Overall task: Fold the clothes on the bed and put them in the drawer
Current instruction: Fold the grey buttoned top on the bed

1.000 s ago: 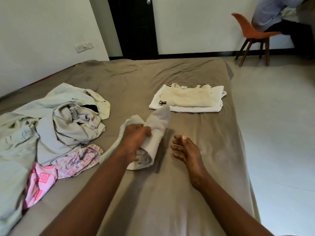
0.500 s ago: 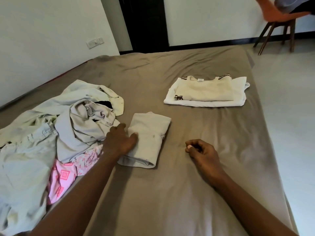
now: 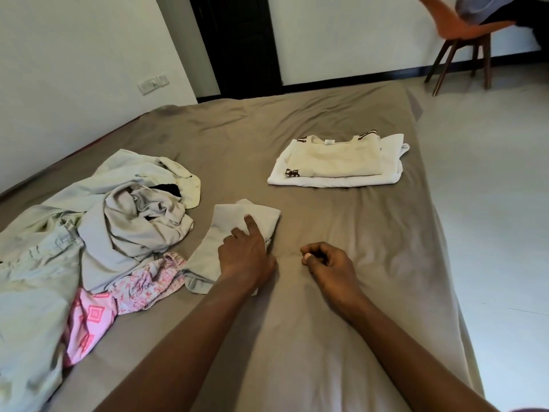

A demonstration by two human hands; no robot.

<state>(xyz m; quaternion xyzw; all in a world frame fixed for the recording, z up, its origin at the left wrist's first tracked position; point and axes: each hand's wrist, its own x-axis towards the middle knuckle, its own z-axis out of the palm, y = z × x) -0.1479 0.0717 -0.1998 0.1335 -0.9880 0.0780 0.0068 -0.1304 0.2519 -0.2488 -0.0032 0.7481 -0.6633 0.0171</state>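
Brown bed, unfolded clothes heaped at left, folded pale stack laid farther back, folded grey garment at centre pressed by left hand with index finger straightened, right hand rested beside, fingers curled on nothing

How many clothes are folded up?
3: a grey one under the left hand, and a cream top stacked on a white shirt farther away. More may hide underneath.

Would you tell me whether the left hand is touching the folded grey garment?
Touching: head view shows the left hand resting on the folded grey garment, forefinger across it.
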